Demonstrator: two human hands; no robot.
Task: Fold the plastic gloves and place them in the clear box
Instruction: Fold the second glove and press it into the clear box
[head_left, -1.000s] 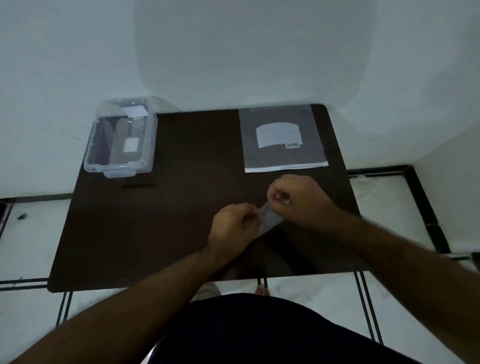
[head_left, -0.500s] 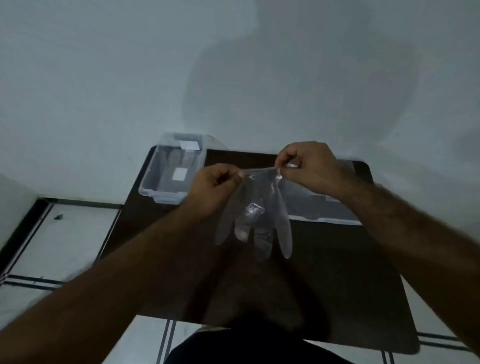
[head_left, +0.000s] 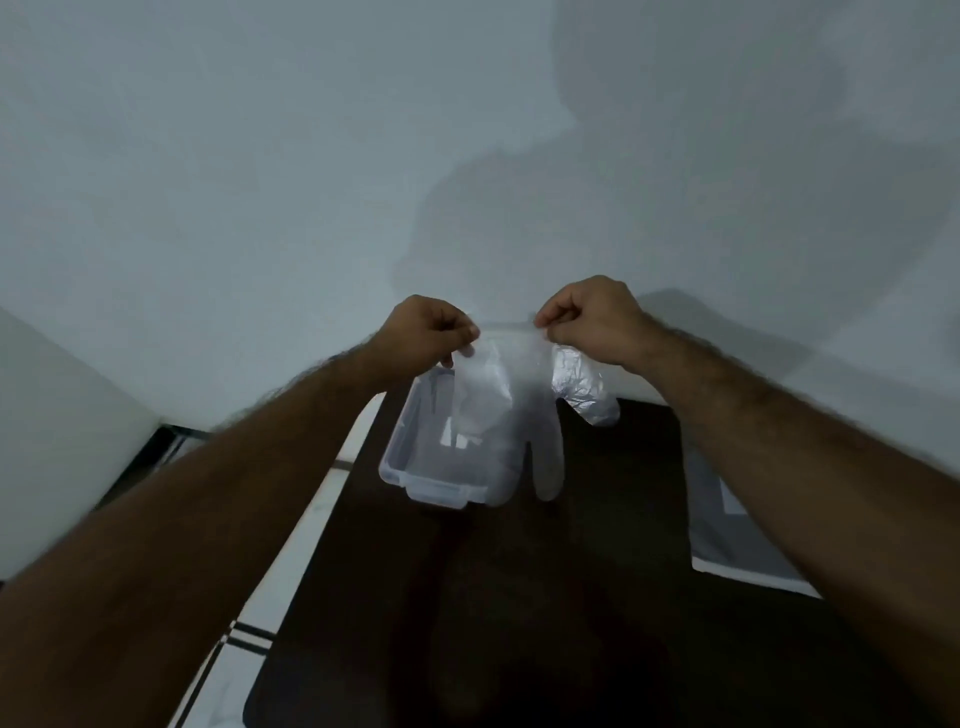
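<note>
1. Currently both hands are up in front of the wall: left hand (head_left: 427, 332) and right hand (head_left: 589, 319) each pinch one end of the plastic glove's (head_left: 511, 410) cuff.
2. Glove hangs fingers-down in the air, above the bench (head_left: 571, 597).
3. Clear box (head_left: 402, 467) sits at the bench's far left, behind the glove, lid off.
4. Flat packet (head_left: 727, 551) lies on the bench right side, partly hidden by the right forearm.

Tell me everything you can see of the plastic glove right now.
The plastic glove is thin, see-through and crinkled. It hangs unfolded in the air, cuff up and fingers down. The left hand and right hand pinch the two ends of its stretched cuff. Its thumb juts out to the right under the right hand. It hangs in front of the clear box, above the dark table, touching neither as far as I can tell.
</note>
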